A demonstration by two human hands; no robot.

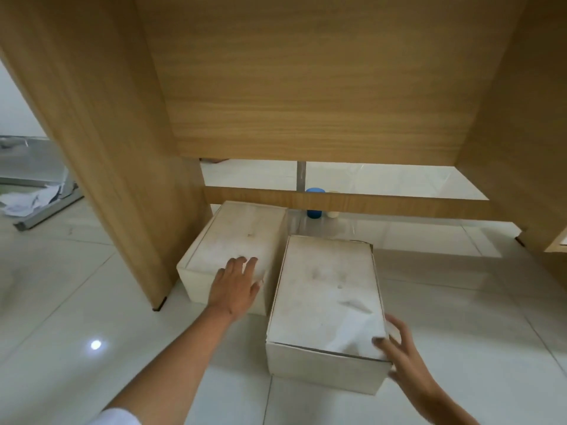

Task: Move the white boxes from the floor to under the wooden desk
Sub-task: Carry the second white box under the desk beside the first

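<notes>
Two white cardboard boxes sit on the tiled floor under the wooden desk (306, 87). The left box (239, 237) lies against the desk's left side panel, pushed farther back. My left hand (236, 286) rests flat on its near right top corner, fingers spread. The right box (328, 296) stands closer to me, its front end out past the left box. My right hand (402, 357) touches its near right corner, thumb on the lid and fingers spread along the side.
A wooden crossbar (383, 204) runs low across the back of the desk. Behind it stand a blue cup (314, 204) and a small cream cup (333, 213). Crumpled paper (30, 200) and a metal frame lie far left. The desk's right panel (521, 148) bounds the space.
</notes>
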